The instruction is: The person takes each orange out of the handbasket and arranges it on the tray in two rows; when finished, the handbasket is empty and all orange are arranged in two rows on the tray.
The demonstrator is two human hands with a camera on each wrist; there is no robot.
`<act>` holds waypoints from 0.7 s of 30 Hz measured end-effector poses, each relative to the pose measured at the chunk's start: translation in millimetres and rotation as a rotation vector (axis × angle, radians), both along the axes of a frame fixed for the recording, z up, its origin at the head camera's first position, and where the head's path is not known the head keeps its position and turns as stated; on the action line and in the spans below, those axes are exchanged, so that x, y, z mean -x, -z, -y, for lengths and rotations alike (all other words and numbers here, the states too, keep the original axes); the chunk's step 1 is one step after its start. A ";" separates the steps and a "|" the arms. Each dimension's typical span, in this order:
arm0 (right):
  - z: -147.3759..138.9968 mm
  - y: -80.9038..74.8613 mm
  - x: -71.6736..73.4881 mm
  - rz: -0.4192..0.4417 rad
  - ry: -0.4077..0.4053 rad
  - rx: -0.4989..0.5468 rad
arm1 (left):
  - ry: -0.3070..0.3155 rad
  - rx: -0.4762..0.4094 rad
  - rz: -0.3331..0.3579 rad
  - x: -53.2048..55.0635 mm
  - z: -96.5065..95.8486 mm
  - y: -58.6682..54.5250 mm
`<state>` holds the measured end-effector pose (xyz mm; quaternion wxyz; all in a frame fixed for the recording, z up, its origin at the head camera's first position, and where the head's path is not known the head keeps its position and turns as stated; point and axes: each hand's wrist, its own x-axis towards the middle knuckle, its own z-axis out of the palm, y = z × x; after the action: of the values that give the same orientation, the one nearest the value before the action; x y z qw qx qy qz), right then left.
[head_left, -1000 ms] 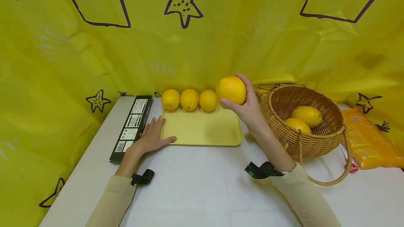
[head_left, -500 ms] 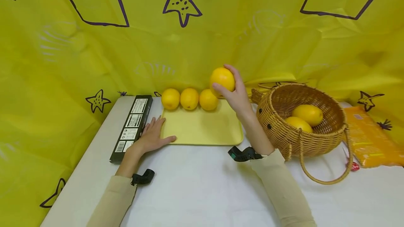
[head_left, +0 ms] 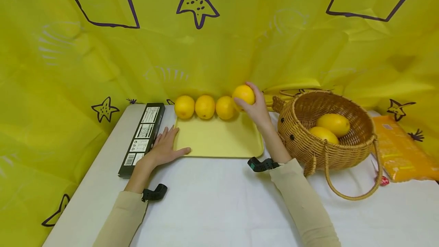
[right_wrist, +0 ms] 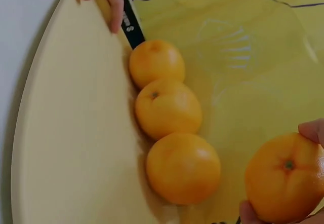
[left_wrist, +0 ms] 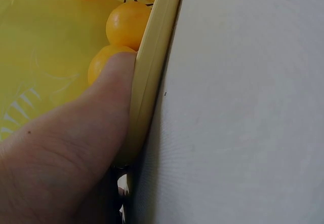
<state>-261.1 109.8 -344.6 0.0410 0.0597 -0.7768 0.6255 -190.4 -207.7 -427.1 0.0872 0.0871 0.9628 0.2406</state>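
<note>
A person's right hand (head_left: 258, 110) grips an orange (head_left: 244, 94) between thumb and curled fingers at the far right end of a pale yellow tray (head_left: 219, 138), just beside a row of three more. In the right wrist view a gap separates the gripped fruit from the nearest in line. The lined-up trio, a left orange (head_left: 184, 107), a middle orange (head_left: 205, 107) and a right orange (head_left: 225, 108), sits side by side along the tray's far edge. The left hand (head_left: 165, 149), fingers straight and spread and grasping nothing, rests at the tray's left side, its thumb over the near left corner. Just left of those fingers lies a long black box (head_left: 140, 140) with white labels. To the right, a wicker basket (head_left: 343, 156) with looped handles holds two yellow fruits (head_left: 333, 124); beyond it lie an orange packet (head_left: 404, 153) and a small red wrapper (head_left: 385, 181). A white cloth (head_left: 212, 205) covers the table, and behind hangs a yellow sheet (head_left: 236, 45) printed with starfish and shells.
</note>
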 end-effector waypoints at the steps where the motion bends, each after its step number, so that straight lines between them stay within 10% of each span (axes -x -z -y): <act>1: -0.5 3.3 2.2 -0.003 0.008 -0.009 | 0.000 -0.001 0.001 -0.1 0.0 -0.1; 21: 1.1 38.7 32.6 0.053 0.170 0.078 | 0.000 0.007 0.008 -1.3 -0.5 -1.5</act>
<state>-293.7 108.7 -383.3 0.0755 -0.0247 -0.7549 0.6510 -189.0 -207.2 -425.6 0.0911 0.0857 0.9633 0.2374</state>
